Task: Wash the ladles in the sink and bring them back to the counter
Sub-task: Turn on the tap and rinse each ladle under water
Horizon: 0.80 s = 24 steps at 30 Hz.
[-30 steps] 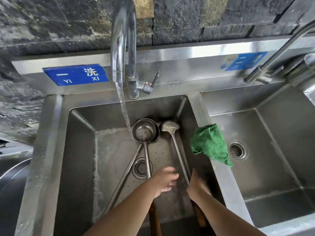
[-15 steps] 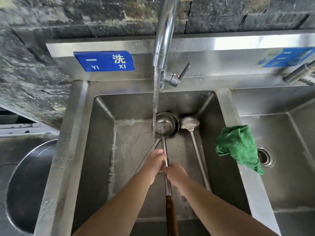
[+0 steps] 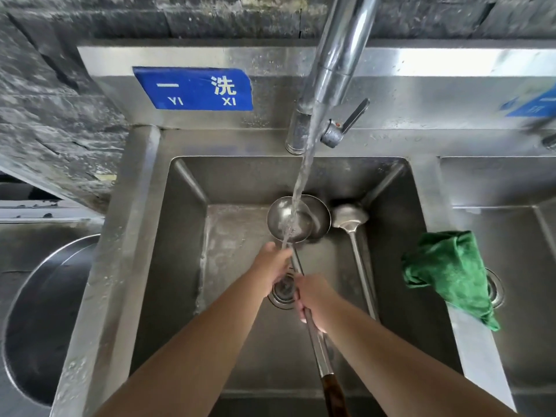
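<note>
A steel ladle (image 3: 288, 219) with a dark wooden handle end is raised over the left sink basin (image 3: 186, 266), its bowl under the running water from the tap (image 3: 334, 70). My right hand (image 3: 314, 299) grips its shaft mid-length. My left hand (image 3: 272, 264) holds the shaft just below the bowl. A second ladle bowl (image 3: 320, 219) lies partly hidden behind the first. A third ladle (image 3: 350, 219) rests bowl-down to the right, its shaft running along the basin floor.
A green cloth (image 3: 448, 272) hangs over the divider between the two basins. The right basin (image 3: 511, 296) has a drain partly covered by the cloth. A large round steel pan (image 3: 39, 311) sits at the left. The sink drain (image 3: 282, 291) lies under my hands.
Both hands moved from the handles near the basin front onto one ladle's shaft and lifted its bowl under the water stream. The camera shifted right and closer.
</note>
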{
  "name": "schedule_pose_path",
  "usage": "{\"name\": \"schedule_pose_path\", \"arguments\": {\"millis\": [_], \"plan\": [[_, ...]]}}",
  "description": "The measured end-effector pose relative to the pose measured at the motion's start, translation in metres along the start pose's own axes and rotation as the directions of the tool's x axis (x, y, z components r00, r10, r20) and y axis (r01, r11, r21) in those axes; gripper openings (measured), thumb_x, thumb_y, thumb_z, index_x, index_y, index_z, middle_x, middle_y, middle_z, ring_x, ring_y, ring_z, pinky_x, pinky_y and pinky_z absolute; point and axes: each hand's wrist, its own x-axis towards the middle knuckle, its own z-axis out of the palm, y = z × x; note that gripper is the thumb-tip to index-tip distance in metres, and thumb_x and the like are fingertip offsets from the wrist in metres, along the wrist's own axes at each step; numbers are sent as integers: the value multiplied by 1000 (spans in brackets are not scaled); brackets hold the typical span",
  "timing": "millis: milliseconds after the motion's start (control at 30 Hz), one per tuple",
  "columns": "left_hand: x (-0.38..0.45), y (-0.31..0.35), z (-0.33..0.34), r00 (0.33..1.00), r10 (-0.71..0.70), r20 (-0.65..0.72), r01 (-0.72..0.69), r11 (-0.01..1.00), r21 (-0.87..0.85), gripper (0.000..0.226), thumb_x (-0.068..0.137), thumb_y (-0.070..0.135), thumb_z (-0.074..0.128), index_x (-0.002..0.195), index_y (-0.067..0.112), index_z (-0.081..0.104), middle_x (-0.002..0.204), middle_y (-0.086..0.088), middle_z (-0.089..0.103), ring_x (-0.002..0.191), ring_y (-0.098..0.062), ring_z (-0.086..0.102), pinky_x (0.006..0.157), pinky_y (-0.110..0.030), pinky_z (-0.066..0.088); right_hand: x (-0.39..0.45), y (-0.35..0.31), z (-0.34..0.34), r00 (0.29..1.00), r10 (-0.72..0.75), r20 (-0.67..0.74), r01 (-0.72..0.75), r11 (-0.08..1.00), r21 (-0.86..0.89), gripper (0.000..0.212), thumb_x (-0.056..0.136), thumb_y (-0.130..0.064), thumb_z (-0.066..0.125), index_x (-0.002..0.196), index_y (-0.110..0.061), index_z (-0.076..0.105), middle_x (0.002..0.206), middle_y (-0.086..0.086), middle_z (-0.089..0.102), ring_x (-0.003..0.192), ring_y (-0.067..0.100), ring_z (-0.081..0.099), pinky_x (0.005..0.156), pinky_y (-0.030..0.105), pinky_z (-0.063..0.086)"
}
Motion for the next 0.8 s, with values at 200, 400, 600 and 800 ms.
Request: {"name": "schedule_pose_path", "arguments": {"millis": [200,400,600,800], "plan": [[11,27,-4,972,13,-235,-70,969,-235,24,93,14,64,112,17,50,86,-7,62,52,-12,59,67,-39,59,-57,-10,-16,999,12,32,-9,996,-86,24,101,-24,45,82,-10,52,55,4,45,34,14,39,35,20,30],[6,36,-20,959,3,-282,-50,986,-160,16,100,13,52,116,12,53,105,-16,69,76,-27,74,62,-38,62,-67,-42,-31,971,77,228,-88,995,40,24,98,-17,51,78,-4,52,53,8,54,38,14,48,38,18,37],[-23,24,-5,958,-64,-280,36,994,-105,22,93,-8,35,109,-1,49,99,-22,56,55,-26,58,42,-24,50,-16,-73,-12,932,158,325,-271,900,341,29,102,-20,45,86,1,55,55,14,61,31,10,52,31,16,45],[-24,27,-16,953,68,-295,-55,997,50,30,84,-13,50,108,7,49,106,-21,61,83,-29,64,83,-43,57,5,-67,-3,938,208,276,-312,853,418,15,97,-8,41,95,1,53,64,9,59,36,11,54,31,18,43]]}}
